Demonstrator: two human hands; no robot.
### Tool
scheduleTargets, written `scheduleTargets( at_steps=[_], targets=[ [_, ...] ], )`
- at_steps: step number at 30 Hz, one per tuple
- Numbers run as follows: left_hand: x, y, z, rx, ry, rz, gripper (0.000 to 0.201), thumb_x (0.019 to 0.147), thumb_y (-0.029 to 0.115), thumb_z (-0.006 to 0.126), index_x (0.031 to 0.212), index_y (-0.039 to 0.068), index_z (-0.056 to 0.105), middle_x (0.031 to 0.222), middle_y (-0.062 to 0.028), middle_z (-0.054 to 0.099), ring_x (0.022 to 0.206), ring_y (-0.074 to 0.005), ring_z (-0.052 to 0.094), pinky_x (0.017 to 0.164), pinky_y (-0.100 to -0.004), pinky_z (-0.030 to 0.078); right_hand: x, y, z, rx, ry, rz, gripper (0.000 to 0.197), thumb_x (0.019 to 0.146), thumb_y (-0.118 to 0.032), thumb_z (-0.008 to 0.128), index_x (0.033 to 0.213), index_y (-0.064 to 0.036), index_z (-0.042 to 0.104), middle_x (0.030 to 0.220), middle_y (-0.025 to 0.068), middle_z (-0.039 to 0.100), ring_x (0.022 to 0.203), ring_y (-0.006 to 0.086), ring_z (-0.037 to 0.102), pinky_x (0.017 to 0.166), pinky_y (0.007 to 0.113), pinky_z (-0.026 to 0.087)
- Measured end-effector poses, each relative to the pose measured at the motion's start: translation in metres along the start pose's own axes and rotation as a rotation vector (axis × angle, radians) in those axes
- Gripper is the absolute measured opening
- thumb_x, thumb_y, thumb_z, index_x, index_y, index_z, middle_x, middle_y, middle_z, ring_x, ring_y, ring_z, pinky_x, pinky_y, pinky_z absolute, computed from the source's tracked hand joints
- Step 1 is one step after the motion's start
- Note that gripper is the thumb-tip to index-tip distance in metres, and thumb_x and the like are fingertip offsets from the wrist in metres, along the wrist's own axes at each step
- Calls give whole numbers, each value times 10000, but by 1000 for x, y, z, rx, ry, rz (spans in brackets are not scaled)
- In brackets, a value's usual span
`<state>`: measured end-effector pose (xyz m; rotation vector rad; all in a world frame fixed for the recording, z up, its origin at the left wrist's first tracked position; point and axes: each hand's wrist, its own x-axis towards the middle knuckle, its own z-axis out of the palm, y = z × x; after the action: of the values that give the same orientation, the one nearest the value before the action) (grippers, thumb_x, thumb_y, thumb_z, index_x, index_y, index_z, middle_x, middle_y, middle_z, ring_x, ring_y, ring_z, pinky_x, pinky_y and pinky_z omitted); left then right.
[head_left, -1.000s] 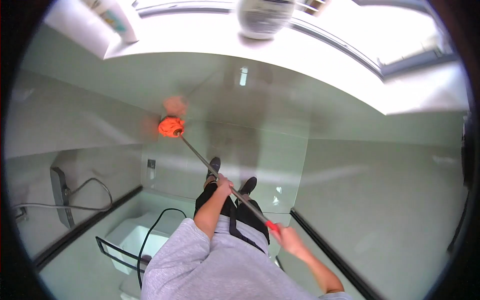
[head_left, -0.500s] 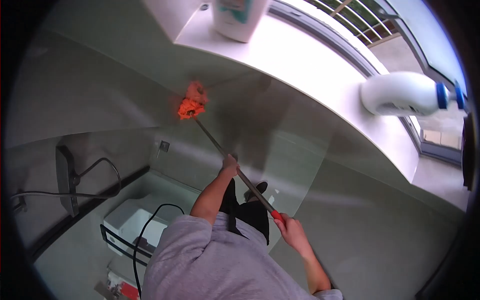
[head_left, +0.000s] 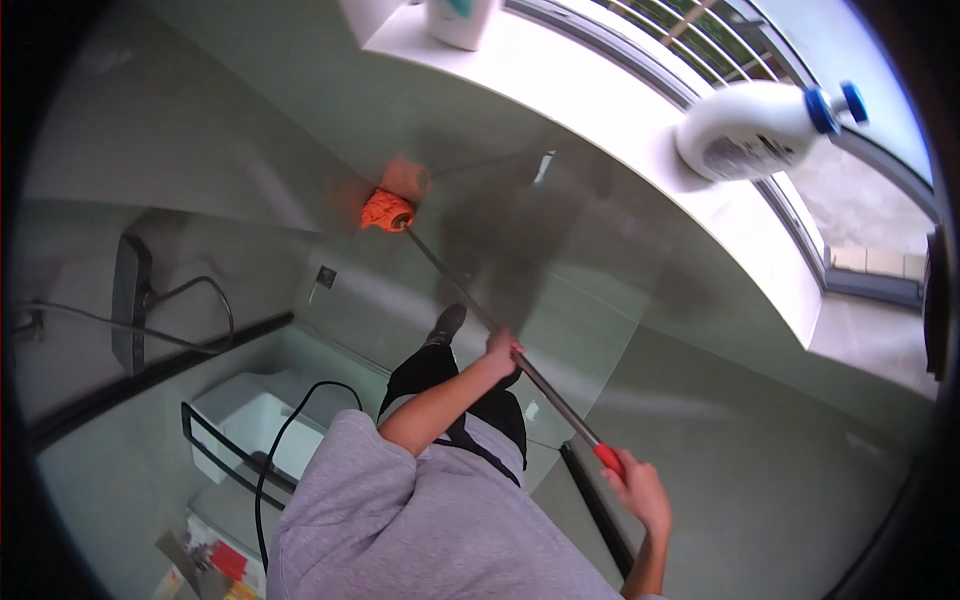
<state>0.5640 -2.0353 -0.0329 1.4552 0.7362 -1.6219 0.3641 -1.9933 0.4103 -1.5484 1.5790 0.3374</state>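
A mop with a fluffy orange head (head_left: 386, 211) and a long metal pole (head_left: 556, 399) slants across the view. My left hand (head_left: 503, 347) is wrapped round the middle of the pole. Farther down, my right hand (head_left: 640, 492) grips the pole's end at its red handle (head_left: 608, 458). The orange head is at the glossy tiled wall (head_left: 480, 180) under the window sill, and its reflection shows just above it. Whether the head presses on the tile I cannot tell.
On the white window sill (head_left: 590, 110) stand a white bottle (head_left: 465, 25) and a white pump bottle (head_left: 750, 132) with a blue top. Left are a shower fixture with hose (head_left: 130, 300), a white basin (head_left: 255, 425) and a black rail (head_left: 235, 440). A dark shoe (head_left: 447, 325) is below the pole.
Both hands and the pole have shifted right in the picture, and the orange head has tilted. One foot has come forward on the left. The whole view has also turned somewhat.
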Motion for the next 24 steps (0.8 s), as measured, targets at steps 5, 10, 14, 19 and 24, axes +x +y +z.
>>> scheduleTargets(
  at_steps=[5, 10, 14, 19, 24],
  targets=[
    [-38, 10, 16, -281, -13, -137, 441, 974, 523, 531, 787, 144, 408, 575, -6, 359, 418, -139, 369, 374, -275, 308, 5, 9, 8, -31, -47, 118, 325, 920, -279, 670, 1082, -4, 614, 698, 246, 608, 649, 430, 617, 599, 463, 478],
    [-19, 105, -28, -183, 135, -116, 453, 978, 559, 501, 787, 161, 397, 568, 14, 318, 400, -128, 321, 363, -273, 268, 55, -27, 75, 2, -142, 33, 335, 962, -305, 627, 1088, 2, 573, 676, 232, 597, 612, 369, 616, 573, 437, 463],
    [23, 177, -36, 61, 122, -108, 478, 984, 561, 482, 753, 148, 417, 539, 5, 319, 385, -159, 337, 354, -301, 300, 97, -104, 108, 279, -273, 112, 356, 998, -321, 581, 1072, 26, 553, 654, 94, 566, 564, 200, 551, 538, 373, 436],
    [147, 167, -86, 569, 22, 432, 479, 1009, 496, 443, 760, 87, 457, 529, -73, 434, 388, -221, 450, 373, -369, 400, 126, -225, 44, 543, -467, 437, 282, 1029, -302, 530, 1041, -21, 525, 654, -36, 454, 510, 46, 405, 432, 245, 314],
    [133, 190, -73, 588, 111, 270, 469, 1011, 474, 446, 870, 39, 548, 571, -126, 515, 418, -269, 517, 388, -420, 412, 115, -166, 95, 497, -428, 349, 337, 1036, -360, 504, 1029, -25, 535, 682, -44, 445, 532, 47, 394, 457, 242, 317]
  ],
)
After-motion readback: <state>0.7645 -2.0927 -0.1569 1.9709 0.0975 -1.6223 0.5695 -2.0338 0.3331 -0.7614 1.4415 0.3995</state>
